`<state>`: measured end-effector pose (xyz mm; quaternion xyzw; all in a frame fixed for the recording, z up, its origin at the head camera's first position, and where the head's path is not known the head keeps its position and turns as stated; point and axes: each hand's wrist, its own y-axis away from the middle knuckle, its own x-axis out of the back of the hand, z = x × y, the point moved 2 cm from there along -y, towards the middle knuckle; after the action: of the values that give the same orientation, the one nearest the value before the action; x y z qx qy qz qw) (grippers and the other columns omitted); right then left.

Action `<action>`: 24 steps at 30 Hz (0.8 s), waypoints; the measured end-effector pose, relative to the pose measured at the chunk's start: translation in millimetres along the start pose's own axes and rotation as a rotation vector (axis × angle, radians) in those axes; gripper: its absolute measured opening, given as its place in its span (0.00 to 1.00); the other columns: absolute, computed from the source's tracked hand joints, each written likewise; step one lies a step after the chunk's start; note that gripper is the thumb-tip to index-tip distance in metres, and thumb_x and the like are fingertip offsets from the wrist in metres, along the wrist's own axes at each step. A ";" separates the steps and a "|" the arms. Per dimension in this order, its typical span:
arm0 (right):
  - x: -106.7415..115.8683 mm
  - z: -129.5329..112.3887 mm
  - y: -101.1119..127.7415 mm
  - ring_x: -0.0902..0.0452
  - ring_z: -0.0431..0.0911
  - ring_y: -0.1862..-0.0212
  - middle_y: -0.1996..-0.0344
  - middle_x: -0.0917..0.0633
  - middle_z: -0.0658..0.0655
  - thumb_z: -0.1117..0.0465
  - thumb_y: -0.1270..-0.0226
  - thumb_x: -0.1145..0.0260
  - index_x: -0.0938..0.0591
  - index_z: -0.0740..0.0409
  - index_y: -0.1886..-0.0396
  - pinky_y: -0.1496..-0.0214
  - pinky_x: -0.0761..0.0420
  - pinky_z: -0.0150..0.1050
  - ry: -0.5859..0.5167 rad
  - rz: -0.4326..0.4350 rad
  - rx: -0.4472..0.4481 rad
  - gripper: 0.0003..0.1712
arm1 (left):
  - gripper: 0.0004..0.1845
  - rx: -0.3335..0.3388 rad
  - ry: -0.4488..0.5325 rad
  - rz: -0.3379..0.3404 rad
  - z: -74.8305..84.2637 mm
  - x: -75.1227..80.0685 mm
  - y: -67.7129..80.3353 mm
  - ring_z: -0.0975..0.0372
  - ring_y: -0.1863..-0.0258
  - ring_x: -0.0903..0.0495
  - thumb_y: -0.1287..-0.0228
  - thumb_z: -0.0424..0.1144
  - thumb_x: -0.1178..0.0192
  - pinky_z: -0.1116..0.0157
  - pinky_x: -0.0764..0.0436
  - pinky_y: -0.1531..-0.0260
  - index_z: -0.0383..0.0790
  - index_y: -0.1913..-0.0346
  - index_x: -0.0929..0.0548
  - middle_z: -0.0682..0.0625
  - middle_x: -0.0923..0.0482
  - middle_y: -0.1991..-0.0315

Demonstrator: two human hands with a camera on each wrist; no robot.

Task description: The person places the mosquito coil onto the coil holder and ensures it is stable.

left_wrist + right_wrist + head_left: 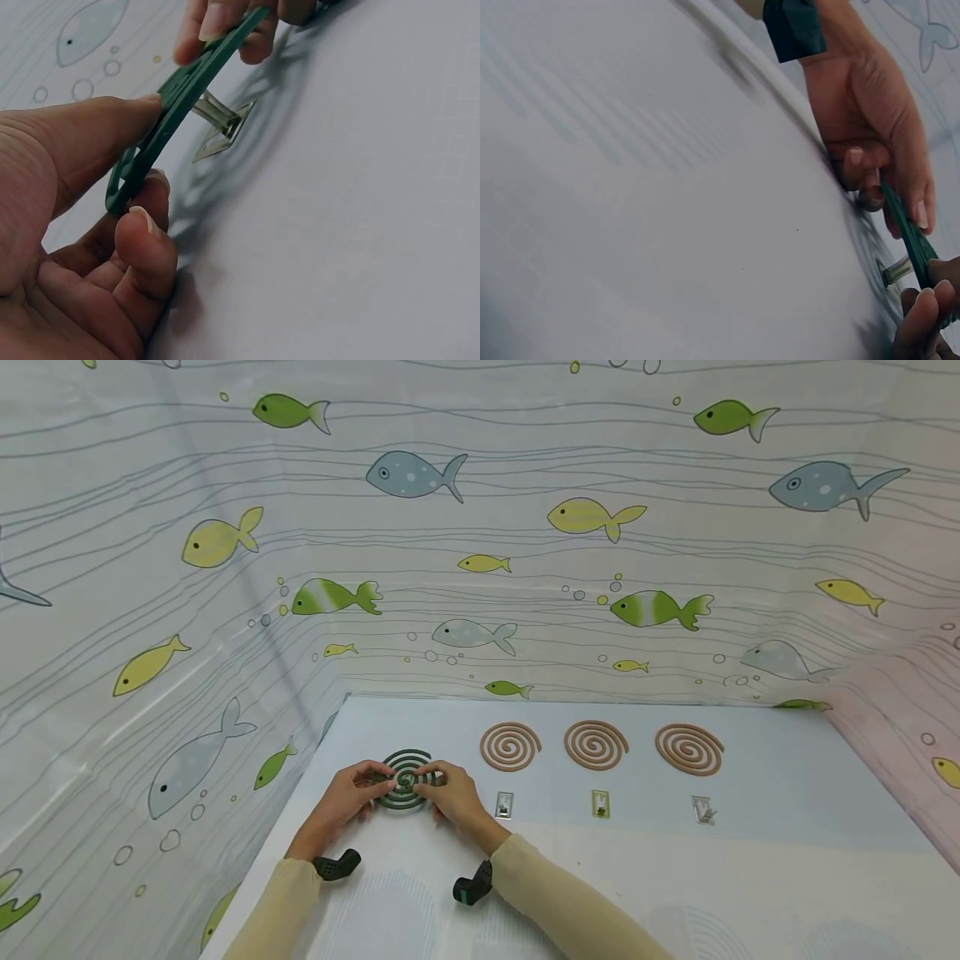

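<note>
Both hands pinch a green mosquito coil (406, 807) near the left side of the table. The left hand (340, 799) grips its left part, thumb on top and fingers beneath. On the opposite side, the right hand (456, 795) holds the coil between thumb and fingers. In the left wrist view the coil (180, 109) is raised over the table, and a metal stand (217, 116) with an upright tab is under its middle. The stand's base is close over the white surface. The right wrist view shows the coil (909, 229) edge-on between the hands.
Three brown mosquito coils (510, 747) lie in a row at the table's back right. Before them are three small metal stands (504, 805), the rightmost with a raised tab (704, 810). Fish-patterned sheets (480, 602) wall the table at the back and sides.
</note>
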<state>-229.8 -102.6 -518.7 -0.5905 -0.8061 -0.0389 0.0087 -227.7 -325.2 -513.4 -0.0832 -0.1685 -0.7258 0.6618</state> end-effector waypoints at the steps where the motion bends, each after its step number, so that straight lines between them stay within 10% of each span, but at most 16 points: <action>1: 0.3 0.1 -0.1 0.33 0.38 0.87 0.78 0.24 0.49 0.62 0.31 0.27 0.13 0.54 0.46 0.85 0.30 0.31 0.001 0.002 0.001 0.15 | 0.23 0.001 -0.002 0.002 0.0 0.5 0.4 0.60 0.82 0.31 0.38 0.45 0.25 0.64 0.25 0.81 0.38 0.44 0.16 0.44 0.17 0.62; 16: 16.3 -17.5 -0.3 0.25 0.44 0.82 0.68 0.15 0.53 0.63 0.31 0.28 0.16 0.58 0.45 0.82 0.26 0.33 0.236 0.061 0.080 0.16 | 0.22 0.031 -0.011 0.031 0.1 13.1 7.9 0.57 0.65 0.23 0.36 0.43 0.26 0.64 0.24 0.78 0.36 0.45 0.17 0.44 0.16 0.54; 24: 30.3 -27.8 0.5 0.25 0.42 0.79 0.61 0.16 0.56 0.63 0.30 0.29 0.17 0.59 0.44 0.79 0.23 0.33 0.188 0.041 0.078 0.16 | 0.21 0.042 -0.040 0.073 4.1 20.7 12.4 0.54 0.63 0.23 0.36 0.48 0.26 0.63 0.23 0.74 0.40 0.46 0.17 0.46 0.18 0.53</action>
<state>-239.3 -75.6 -489.1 -0.5998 -0.7904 -0.0627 0.1079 -218.2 -343.9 -500.7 -0.0896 -0.1937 -0.6958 0.6858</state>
